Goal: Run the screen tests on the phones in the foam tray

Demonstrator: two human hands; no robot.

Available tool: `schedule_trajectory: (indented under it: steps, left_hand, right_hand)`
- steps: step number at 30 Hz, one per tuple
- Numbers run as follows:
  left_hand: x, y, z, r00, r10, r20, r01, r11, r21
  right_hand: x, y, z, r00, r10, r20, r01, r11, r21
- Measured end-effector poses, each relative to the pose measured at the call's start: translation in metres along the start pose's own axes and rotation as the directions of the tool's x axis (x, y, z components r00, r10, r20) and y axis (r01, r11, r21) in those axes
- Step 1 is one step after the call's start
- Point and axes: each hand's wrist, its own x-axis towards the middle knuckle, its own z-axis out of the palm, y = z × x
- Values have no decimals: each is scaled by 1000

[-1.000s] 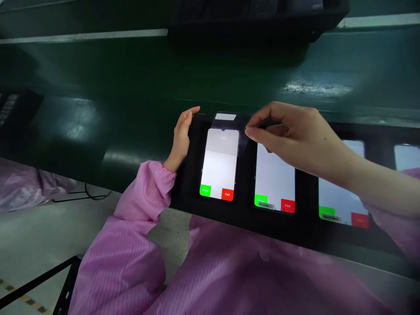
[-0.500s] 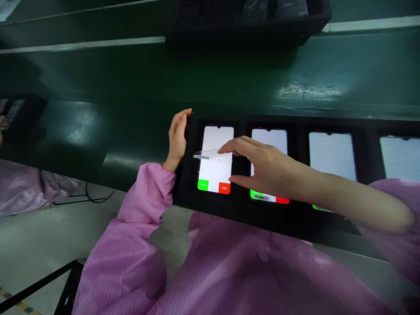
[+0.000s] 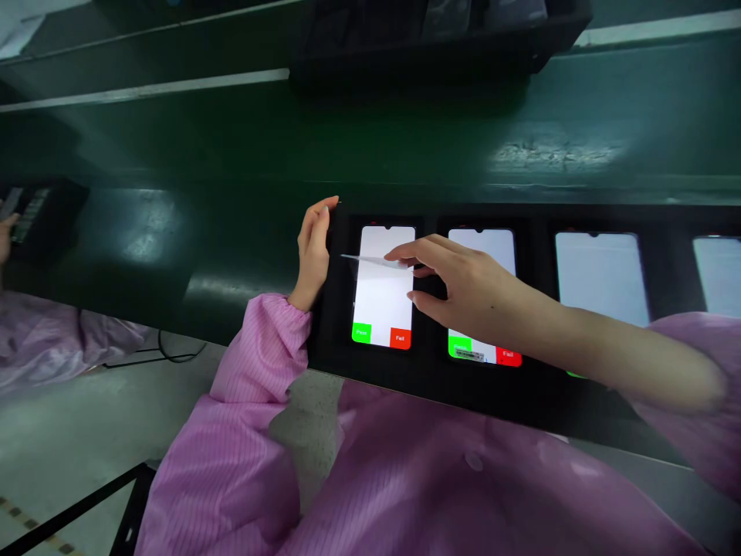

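My left hand (image 3: 314, 251) is wrapped around the left end of a black tray (image 3: 370, 361) that holds several phones in a row. Over the leftmost phone (image 3: 383, 305), my right hand (image 3: 463, 279) pinches a thin clear film (image 3: 367, 261) between its fingers. The film is raised off the screen and seen nearly edge-on. That phone's screen is lit white, with a green "Pass" box and a red "Fail" box at the bottom. The second phone (image 3: 483, 243), partly under my right hand, shows the same boxes and a small printed label (image 3: 469, 356) near its lower edge.
Farther right, a third phone (image 3: 602, 270) and a fourth phone (image 3: 718, 270) are partly covered by my right arm and sleeve. A dark bin (image 3: 440, 66) stands across the green bench (image 3: 243, 147). At far left, another person's hand (image 3: 5, 235) touches a black tray (image 3: 61, 212).
My right hand has lifted the film a little; its printed strip and the small text seen through it no longer show. The view has shifted slightly. My left hand keeps its hold.
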Motion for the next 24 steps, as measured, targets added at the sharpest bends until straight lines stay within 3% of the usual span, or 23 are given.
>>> schedule_trajectory:
  steps: [2,5,7,10,13,16,18,20,22,24]
  left_hand:
    - [-1,6,-1,1000,12,2,-12,1000,24]
    - [-18,27,-11,988,152,-8,-150,983,104]
    - [-44,48,-24,966,258,9,-256,955,149]
    - [-97,75,-48,955,211,207,-272,903,333]
    - [-141,83,-69,901,140,410,-354,782,512]
    - [-160,77,-76,854,167,493,-457,694,556]
    - [-163,72,-75,830,165,533,-513,601,613]
    - [-165,72,-72,821,165,546,-544,513,664]
    - [-168,74,-67,842,197,502,-526,504,685]
    - [-174,77,-61,874,229,429,-479,553,681]
  right_hand:
    - [1,-2,-3,999,3,-49,1,997,81]
    - [-8,-10,-13,998,49,-46,-41,986,160]
    - [-27,-14,-21,997,-6,78,-4,991,131]
    - [-70,-14,-27,967,-147,207,151,989,-3]
    - [-110,-6,-18,975,-218,-40,192,918,-346]
    - [-139,4,-7,961,-242,-136,119,802,-585]
    - [-158,10,-5,943,-242,-228,69,814,-577]
    - [-179,16,-7,892,-213,-400,-31,851,-524]
    - [-201,22,-9,860,-132,-493,-174,832,-527]
    - [-221,29,-9,872,-43,-487,-284,765,-578]
